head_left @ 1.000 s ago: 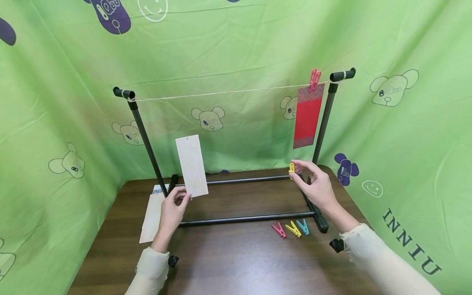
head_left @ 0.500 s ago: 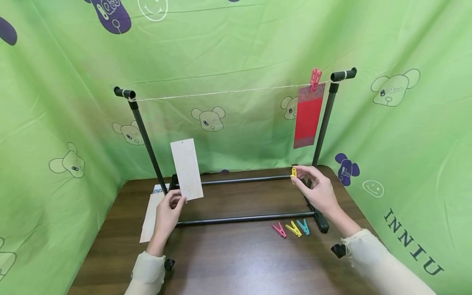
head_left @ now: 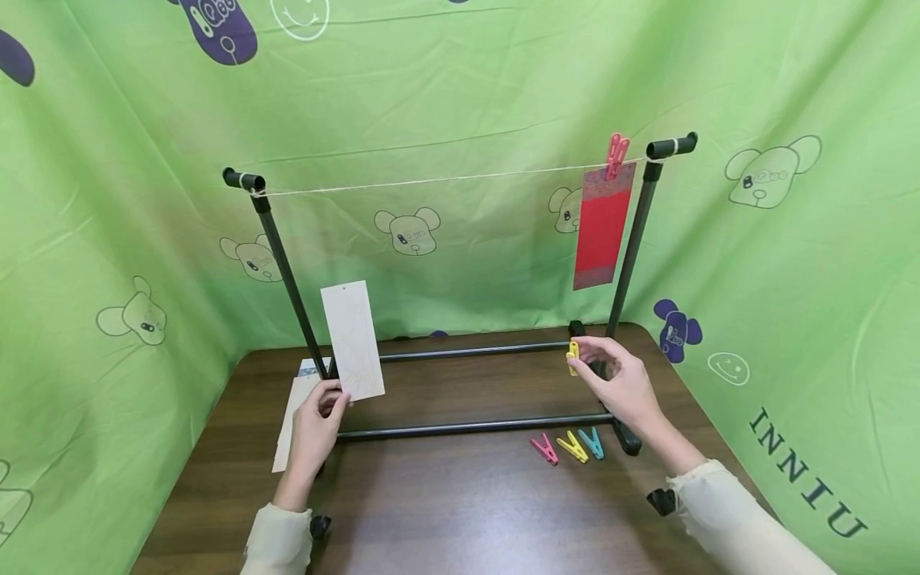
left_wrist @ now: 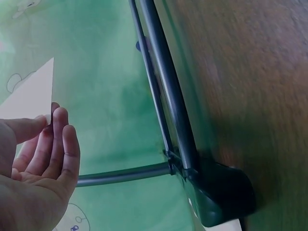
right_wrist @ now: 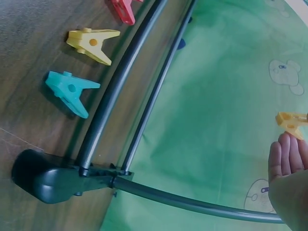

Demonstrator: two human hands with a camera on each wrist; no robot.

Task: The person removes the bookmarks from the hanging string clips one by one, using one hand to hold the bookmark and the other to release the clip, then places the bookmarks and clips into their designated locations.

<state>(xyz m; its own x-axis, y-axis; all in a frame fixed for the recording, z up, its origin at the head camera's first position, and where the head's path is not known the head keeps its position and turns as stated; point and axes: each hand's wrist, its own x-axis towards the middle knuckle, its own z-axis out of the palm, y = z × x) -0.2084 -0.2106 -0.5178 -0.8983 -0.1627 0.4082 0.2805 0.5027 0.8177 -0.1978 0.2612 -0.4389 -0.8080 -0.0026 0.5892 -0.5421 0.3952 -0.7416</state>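
Observation:
My left hand (head_left: 315, 427) pinches the lower left corner of a pale rectangular card (head_left: 354, 342) between thumb and fingers. The card stands nearly upright, tilted slightly, with a small hole near its top edge. In the left wrist view only a corner of the card (left_wrist: 33, 94) shows above the thumb. On the other side my right hand (head_left: 620, 385) pinches a yellow clothespin (head_left: 573, 358) at its fingertips, apart from the string. A red card (head_left: 602, 231) hangs from the string (head_left: 431, 182), held by a pink clothespin (head_left: 616, 156) near the right post.
A black rack (head_left: 474, 426) stands on the wooden table (head_left: 460, 511). Before its lower bar lie a pink clothespin (head_left: 545, 449), a yellow clothespin (right_wrist: 94, 44) and a blue clothespin (right_wrist: 72, 91). More cards (head_left: 291, 415) lie at the left, partly behind the left hand. Green cloth surrounds the table.
My left hand has moved left and down with the pale card. The right hand has dropped a little with the yellow clothespin. The hanging red card stays in place.

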